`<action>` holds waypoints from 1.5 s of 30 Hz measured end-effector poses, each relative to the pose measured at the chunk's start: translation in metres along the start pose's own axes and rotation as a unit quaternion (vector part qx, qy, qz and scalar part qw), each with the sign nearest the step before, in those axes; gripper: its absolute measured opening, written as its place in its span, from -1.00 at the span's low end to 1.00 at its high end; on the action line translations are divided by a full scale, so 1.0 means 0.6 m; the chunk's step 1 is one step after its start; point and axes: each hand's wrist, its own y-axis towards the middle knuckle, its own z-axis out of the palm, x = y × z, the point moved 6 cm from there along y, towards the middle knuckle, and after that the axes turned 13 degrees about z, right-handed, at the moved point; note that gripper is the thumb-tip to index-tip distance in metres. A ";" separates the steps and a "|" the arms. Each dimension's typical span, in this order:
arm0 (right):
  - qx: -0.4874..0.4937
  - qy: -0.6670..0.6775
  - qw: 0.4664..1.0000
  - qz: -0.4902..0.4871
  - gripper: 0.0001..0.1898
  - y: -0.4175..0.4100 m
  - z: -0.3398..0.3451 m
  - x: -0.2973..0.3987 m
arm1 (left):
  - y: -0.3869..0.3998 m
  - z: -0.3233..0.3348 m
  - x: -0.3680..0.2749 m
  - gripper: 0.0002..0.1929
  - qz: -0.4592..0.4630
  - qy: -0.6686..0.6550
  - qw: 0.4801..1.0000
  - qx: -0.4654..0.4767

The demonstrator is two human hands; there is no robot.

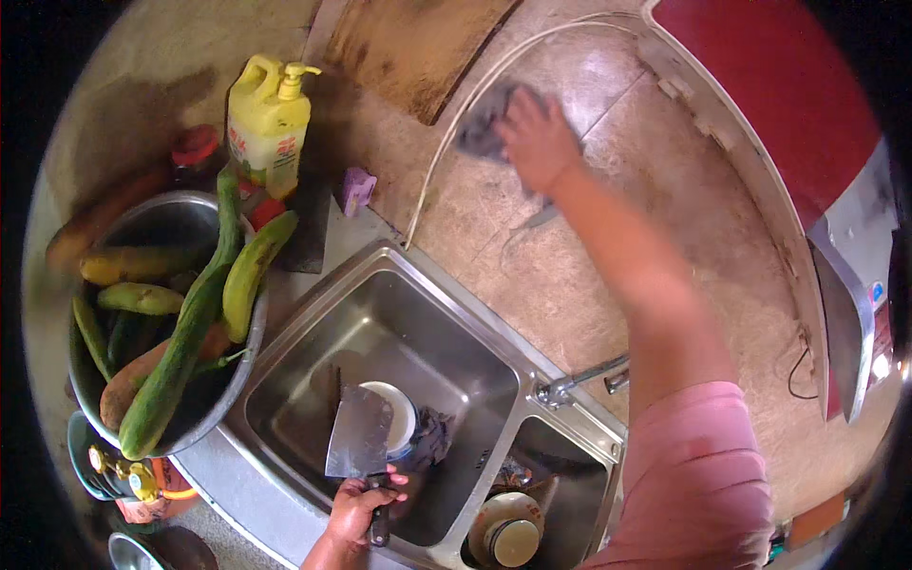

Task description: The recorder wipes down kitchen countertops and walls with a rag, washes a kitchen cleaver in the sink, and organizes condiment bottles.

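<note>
My left hand (363, 504) grips the dark handle of a cleaver (361, 433), its broad blade held over the left basin of a steel sink (449, 335). Beneath the blade a white bowl (400, 417) and a crumpled dark cloth (432, 436) lie in that basin. My right arm stretches up to the tiled wall, where my right hand (536, 139) presses a dark grey cloth (486, 128) against the tiles; both are blurred. Several stacked bowls and dishes (507, 527) sit in the smaller right basin, beside the faucet (559, 390).
At left stands a metal basin (253, 356) of cucumbers and other vegetables. Behind it are a yellow pump bottle (269, 128) and a red-lidded jar (194, 146). A wooden board (413, 50) leans at the wall near a white hose (436, 167). A red range hood (776, 92) juts out at upper right.
</note>
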 end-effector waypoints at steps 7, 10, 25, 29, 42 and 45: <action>0.222 -0.101 0.819 -0.519 -0.56 -0.305 0.133 0.166 | 0.012 -0.008 0.008 -0.66 0.010 -0.008 1.000 0.001; 0.260 -0.104 0.747 -0.603 -0.62 -0.365 0.135 0.134 | 0.018 -0.010 0.009 -0.62 0.018 -0.034 0.999 0.006; -0.051 0.027 0.995 -0.085 -0.59 -0.108 0.011 -0.070 | 0.013 -0.004 0.008 -0.64 -0.019 0.007 1.000 -0.004; 0.198 0.091 0.895 -0.390 -0.67 -0.318 0.078 -0.007 | 0.005 -0.007 0.001 -0.62 0.006 0.008 1.000 -0.007; -0.038 0.036 0.980 -0.190 -0.63 -0.118 0.017 -0.098 | 0.011 -0.004 0.006 -0.61 0.000 0.014 1.000 -0.002; -0.086 0.008 0.994 -0.064 -0.60 -0.027 -0.022 -0.042 | 0.014 -0.009 0.006 -0.61 -0.005 0.027 1.000 0.005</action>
